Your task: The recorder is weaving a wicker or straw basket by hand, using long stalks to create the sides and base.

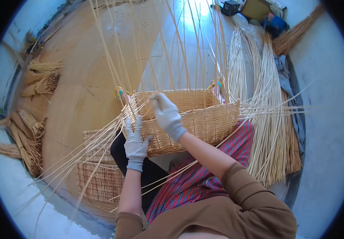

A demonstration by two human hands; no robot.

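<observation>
Wooden floor (80, 79): 2 gloved hands (both on strands), 1 basket (195, 115).

basket (188, 119): on the lap — upright rods (172, 47) rise from its rim
bundle (267, 103): right of basket, on floor
second basket (100, 175): lower left

2 gloved hands, left (135, 142) fingers spread upward, right (166, 114) curled, forearms bare.

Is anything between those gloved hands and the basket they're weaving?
Nothing visible. The left hand rests against the near wall of the wicker basket, and the right hand reaches over its rim onto the weave. Only the loose cane strands being woven fan out past the left hand.
</observation>
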